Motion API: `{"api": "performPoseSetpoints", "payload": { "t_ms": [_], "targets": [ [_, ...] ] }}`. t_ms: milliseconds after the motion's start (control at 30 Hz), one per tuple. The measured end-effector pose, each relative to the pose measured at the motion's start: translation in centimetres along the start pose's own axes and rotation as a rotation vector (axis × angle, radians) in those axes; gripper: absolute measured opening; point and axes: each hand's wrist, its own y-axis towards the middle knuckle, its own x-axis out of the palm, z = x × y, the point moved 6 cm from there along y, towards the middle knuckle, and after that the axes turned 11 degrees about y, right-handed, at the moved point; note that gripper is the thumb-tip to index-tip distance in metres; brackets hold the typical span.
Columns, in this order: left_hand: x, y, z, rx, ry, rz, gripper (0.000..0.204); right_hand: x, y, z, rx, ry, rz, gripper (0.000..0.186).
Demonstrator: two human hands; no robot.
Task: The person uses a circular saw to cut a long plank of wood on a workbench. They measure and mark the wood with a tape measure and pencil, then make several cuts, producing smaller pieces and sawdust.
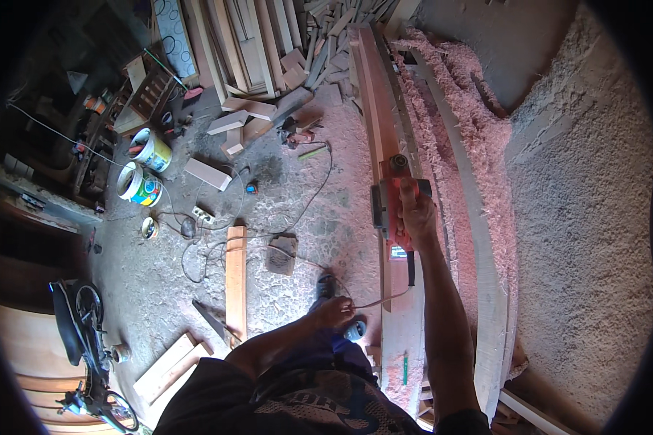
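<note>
My right hand (419, 216) is wrapped round the top handle of a red electric planer (392, 225). The planer rests on a long wooden board (403, 319) that runs away from me along my right side. Lower and to the left, my left hand (334, 312) is closed on the planer's power cord (382, 299), holding it off to the side of the board. On the near part of the board lies a slim green stick (405, 370), perhaps a pencil. The underside of the planer is hidden.
Pink shavings (479, 109) heap along the board's right, beside a rough wall (580, 239). Cables and a power strip (204, 214) lie on the floor, with a loose plank (236, 279). Two buckets (139, 187), a motorbike (87, 348) and stacked timber (243, 51) stand further off.
</note>
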Motion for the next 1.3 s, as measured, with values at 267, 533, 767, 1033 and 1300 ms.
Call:
{"api": "performPoseSetpoints", "payload": {
  "t_ms": [267, 533, 767, 1033, 1300],
  "targets": [
    [-1.0, -1.2, -2.6, -0.036, 0.128, 0.061, 0.024, 2.8, 6.3, -2.5, -0.015, 0.052, -0.031, 0.066],
    [-2.9, 1.4, -1.6, -0.137, 0.027, -0.006, 0.025, 4.4, 14.0, -3.1, -0.007, 0.099, -0.048, 0.06],
    [-6.3, 5.7, -4.9, -0.105, 0.018, 0.083, 0.017, 6.7, 21.5, -5.6, -0.067, 0.122, -0.077, 0.062],
    [-13.7, 4.1, -10.1, -0.057, 0.275, 0.385, 0.031, 9.3, 18.5, -7.8, -0.561, 0.042, -0.038, 0.066],
    [-16.1, -15.8, -15.9, -0.476, 0.372, 0.59, 0.021, 16.4, -0.6, 2.6, -0.185, -0.108, -0.231, 0.075]
  ]
}}
